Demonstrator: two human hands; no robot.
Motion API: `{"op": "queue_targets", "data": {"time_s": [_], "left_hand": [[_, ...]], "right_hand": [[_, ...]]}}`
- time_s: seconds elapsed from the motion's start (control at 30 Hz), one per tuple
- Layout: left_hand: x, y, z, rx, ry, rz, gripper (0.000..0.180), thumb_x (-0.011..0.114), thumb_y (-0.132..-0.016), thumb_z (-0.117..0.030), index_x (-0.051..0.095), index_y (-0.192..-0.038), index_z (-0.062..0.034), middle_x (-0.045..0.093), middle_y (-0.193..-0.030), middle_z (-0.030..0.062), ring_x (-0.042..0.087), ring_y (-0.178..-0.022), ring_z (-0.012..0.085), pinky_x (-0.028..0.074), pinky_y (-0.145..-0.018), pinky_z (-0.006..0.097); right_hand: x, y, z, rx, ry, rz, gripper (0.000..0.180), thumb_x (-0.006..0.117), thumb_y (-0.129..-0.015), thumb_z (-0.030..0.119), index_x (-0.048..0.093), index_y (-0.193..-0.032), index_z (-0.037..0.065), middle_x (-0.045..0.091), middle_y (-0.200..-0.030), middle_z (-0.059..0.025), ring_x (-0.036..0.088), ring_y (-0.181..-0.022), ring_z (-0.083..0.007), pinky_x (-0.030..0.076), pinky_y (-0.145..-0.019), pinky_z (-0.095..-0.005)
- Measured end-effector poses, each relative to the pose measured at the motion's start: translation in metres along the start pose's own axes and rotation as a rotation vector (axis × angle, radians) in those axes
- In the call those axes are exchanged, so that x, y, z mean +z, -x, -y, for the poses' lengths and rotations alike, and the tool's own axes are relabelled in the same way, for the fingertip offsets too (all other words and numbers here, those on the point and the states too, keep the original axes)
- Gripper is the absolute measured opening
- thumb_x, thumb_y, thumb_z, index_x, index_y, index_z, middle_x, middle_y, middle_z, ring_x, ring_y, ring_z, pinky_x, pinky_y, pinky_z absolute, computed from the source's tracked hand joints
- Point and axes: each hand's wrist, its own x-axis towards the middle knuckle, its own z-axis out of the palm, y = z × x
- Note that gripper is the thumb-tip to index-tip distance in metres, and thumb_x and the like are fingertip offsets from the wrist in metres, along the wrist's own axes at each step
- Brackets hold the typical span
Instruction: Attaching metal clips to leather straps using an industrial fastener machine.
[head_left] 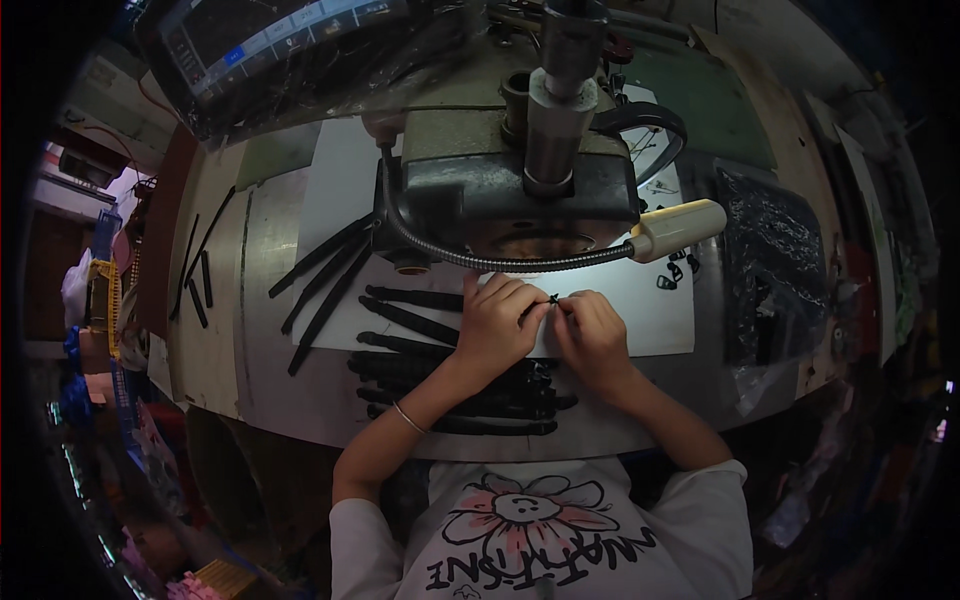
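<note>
Both hands meet in front of the sewing machine (510, 170), fingertips pinched together on one small black piece (553, 298) held between them just above the white sheet (640, 300). The left hand (497, 325) curls in from the left, a thin bracelet (408, 417) on its wrist; the right hand (592, 338) closes on the piece from the right. Whether the piece joins to a longer strap cannot be told, as the fingers hide it.

Under the wrists lies a pile of black straps (450, 385), stacked crosswise near the edge of the surface (270, 380). More straps (325, 275) fan out to the left, and a few thin ones (200, 285) lie well apart further left. A flexible lamp (675, 228) arches over the hands. Small black loops (675, 272) sit on the sheet to the right, beside a dark plastic bag (770, 270).
</note>
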Motion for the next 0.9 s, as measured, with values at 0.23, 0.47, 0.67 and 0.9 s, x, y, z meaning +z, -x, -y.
{"op": "queue_targets", "data": {"time_s": [0.23, 0.47, 0.67, 0.9], "left_hand": [[0.006, 0.001, 0.0, -0.011, 0.061, -0.001, 0.008, 0.064, -0.073, -0.014, 0.058, -0.07, -0.0094, 0.058, -0.07, -0.0004, 0.054, -0.076, 0.0177, 0.031, -0.085, 0.036], [0.008, -0.001, 0.001, -0.005, 0.021, -0.021, 0.007, 0.064, -0.073, -0.014, 0.059, -0.071, -0.0095, 0.059, -0.07, -0.0005, 0.054, -0.075, 0.0171, 0.03, -0.088, 0.036], [-0.005, -0.008, 0.009, -0.122, 0.075, 0.061, 0.009, 0.068, -0.072, -0.018, 0.063, -0.075, -0.0107, 0.061, -0.074, -0.0012, 0.054, -0.08, 0.0173, 0.028, -0.088, 0.036], [-0.002, -0.004, 0.01, -0.058, 0.15, 0.034, 0.012, 0.068, -0.072, -0.019, 0.063, -0.074, -0.0092, 0.062, -0.076, 0.0, 0.054, -0.084, 0.0186, 0.03, -0.088, 0.035]], "right_hand": [[0.002, 0.0, -0.004, 0.002, 0.04, -0.026, 0.012, 0.062, -0.073, 0.001, 0.052, -0.079, 0.001, 0.052, -0.072, -0.011, 0.053, -0.065, -0.0265, 0.044, -0.056, -0.0349], [0.004, -0.001, -0.004, -0.045, 0.032, -0.053, 0.014, 0.063, -0.071, -0.001, 0.052, -0.08, 0.0, 0.053, -0.073, -0.0114, 0.054, -0.066, -0.0261, 0.045, -0.057, -0.0339], [-0.002, -0.003, -0.008, 0.037, -0.003, -0.077, 0.014, 0.065, -0.071, -0.002, 0.055, -0.08, 0.0, 0.056, -0.076, -0.0109, 0.055, -0.062, -0.0222, 0.045, -0.055, -0.03], [0.0, -0.004, -0.007, 0.055, -0.11, -0.022, 0.013, 0.063, -0.072, -0.002, 0.054, -0.081, -0.001, 0.056, -0.075, -0.0115, 0.056, -0.065, -0.0237, 0.046, -0.058, -0.0299]]}}
